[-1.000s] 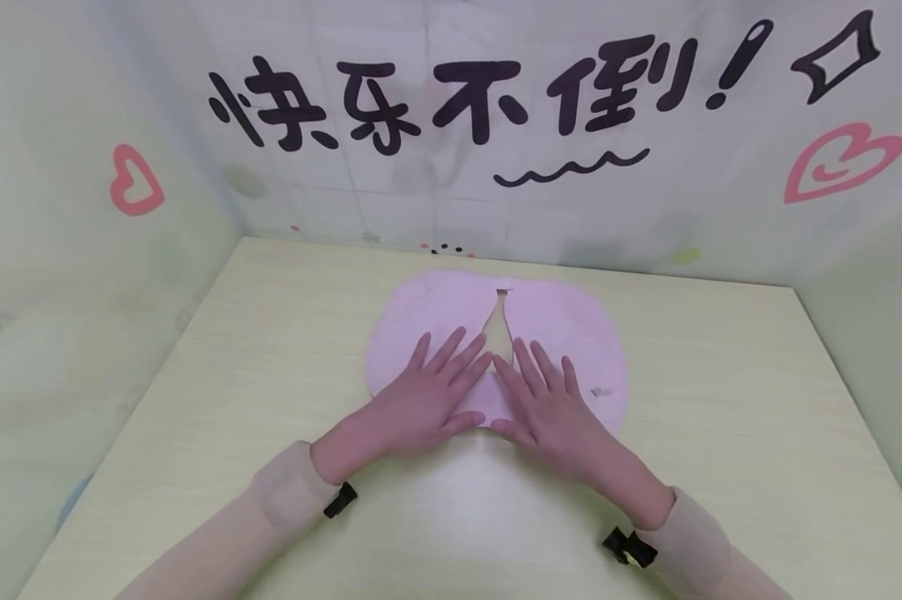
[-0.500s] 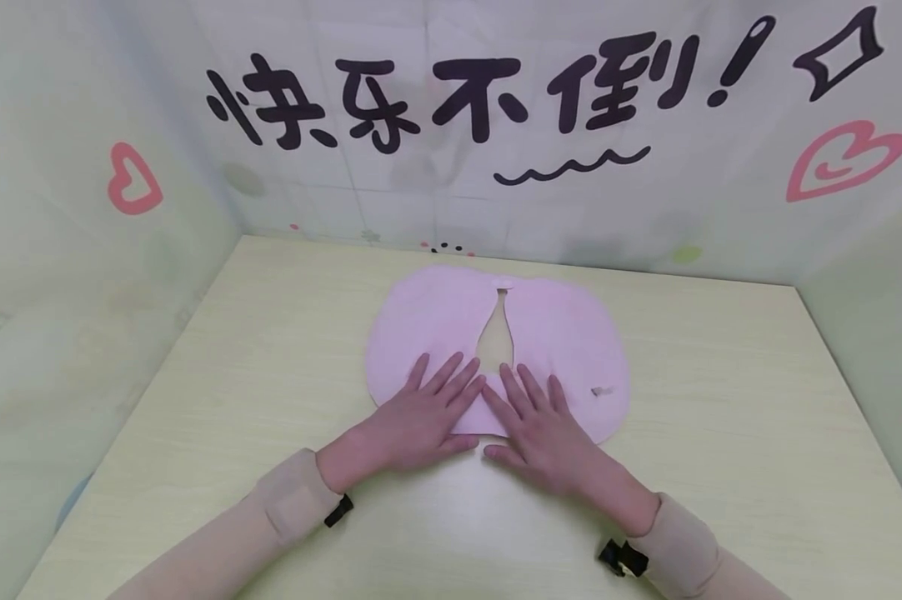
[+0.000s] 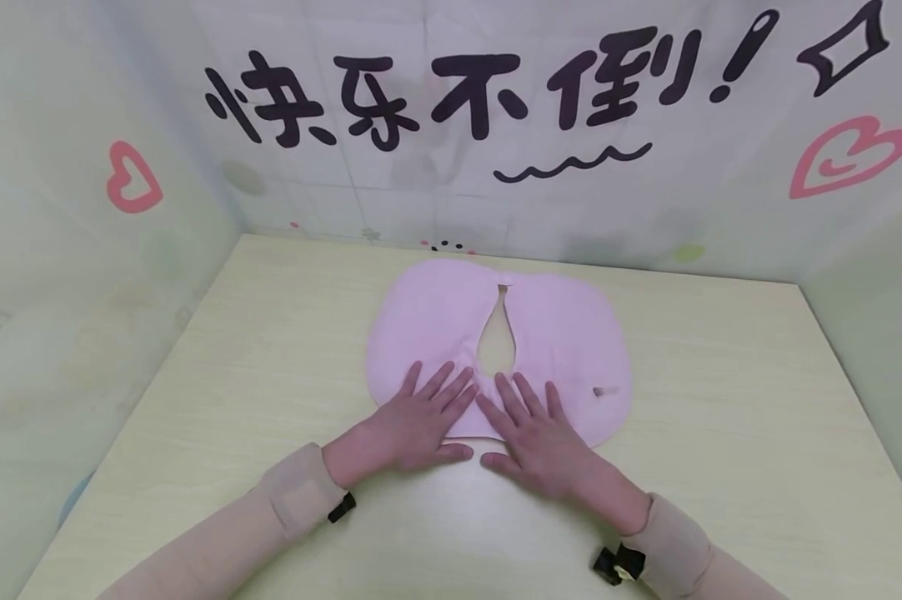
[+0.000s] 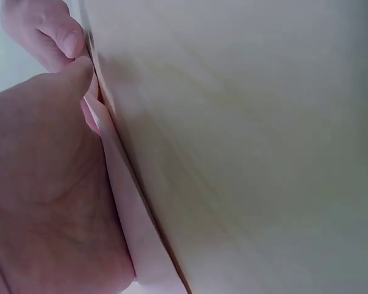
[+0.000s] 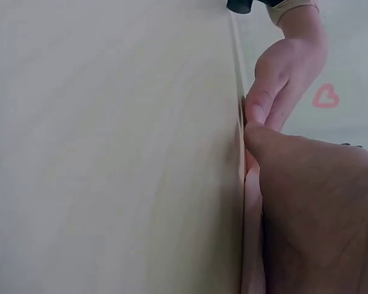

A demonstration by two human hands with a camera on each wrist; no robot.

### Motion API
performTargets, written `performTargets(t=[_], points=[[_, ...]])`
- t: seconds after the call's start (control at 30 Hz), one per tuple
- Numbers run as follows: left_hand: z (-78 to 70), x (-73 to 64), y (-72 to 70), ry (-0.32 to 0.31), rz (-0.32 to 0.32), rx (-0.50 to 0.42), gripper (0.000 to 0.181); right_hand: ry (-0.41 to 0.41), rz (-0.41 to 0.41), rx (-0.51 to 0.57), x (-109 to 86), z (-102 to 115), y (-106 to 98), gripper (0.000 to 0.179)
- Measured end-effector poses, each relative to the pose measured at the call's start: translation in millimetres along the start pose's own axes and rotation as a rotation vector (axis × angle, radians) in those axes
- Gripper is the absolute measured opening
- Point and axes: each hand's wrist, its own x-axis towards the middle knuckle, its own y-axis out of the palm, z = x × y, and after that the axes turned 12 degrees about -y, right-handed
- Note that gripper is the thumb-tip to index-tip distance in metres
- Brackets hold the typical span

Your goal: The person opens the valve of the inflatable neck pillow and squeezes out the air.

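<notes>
A pink cloth bib (image 3: 571, 325), wide and rounded with a teardrop neck opening in its middle, lies flat on the table. My left hand (image 3: 421, 421) rests on its near left part, fingers straight and spread, thumb off the near edge. On the near right part lies my right hand (image 3: 537, 433), also with spread fingers. Both hands' fingertips reach the lower end of the opening. In the left wrist view, the left hand (image 4: 49, 177) covers much of the bib's thin edge (image 4: 132, 208). The right wrist view has the right hand (image 5: 319, 208) at that edge, the other hand beyond.
The pale wooden table (image 3: 721, 400) extends around the bib on all sides. Behind it stands a white cloth backdrop (image 3: 308, 192) with black lettering and pink hearts, continuing along both sides. Black clips hang at both sleeve cuffs.
Both hands have slid toward the near edge of the bib, uncovering more of the neck opening. The bib's near edge now lies slightly closer, and its surface looks flatter.
</notes>
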Motion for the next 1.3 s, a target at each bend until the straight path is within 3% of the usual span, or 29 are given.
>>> performTargets(t=[0.3,0.47,0.6,0.7,0.87,1.0,1.1,1.3], points=[[-9.1,3.9,-1.1,-0.036,0.022,0.112,0.101,-0.009,-0.003,-0.016,1.5,-4,5,0.076],[-7.8,3.4,-2.2,-0.027,0.036,0.105,0.106,0.001,-0.001,0.003,1.2,-2,2,0.076],[-3.3,0.1,-11.4,-0.002,0.045,0.065,0.106,-0.018,-0.061,0.036,-1.5,-3,-6,0.074],[2.1,-0.4,-26.2,0.037,-0.042,0.038,0.103,-0.033,-0.162,0.021,-2.3,-8,-19,0.074],[17.5,11.3,-56.5,0.046,-0.275,0.009,0.09,0.024,-0.35,-0.016,2.9,-25,-49,0.085],[33.4,30.8,-67.3,-0.013,-0.33,-0.041,0.083,0.108,-0.417,-0.026,11.7,-40,-61,0.082],[43.6,47.1,-63.4,-0.058,-0.318,-0.101,0.081,0.183,-0.398,-0.031,21.4,-52,-59,0.074],[56.7,69.5,-43.1,-0.154,-0.227,-0.181,0.082,0.329,-0.234,0.0,37.7,-68,-44,0.075]])
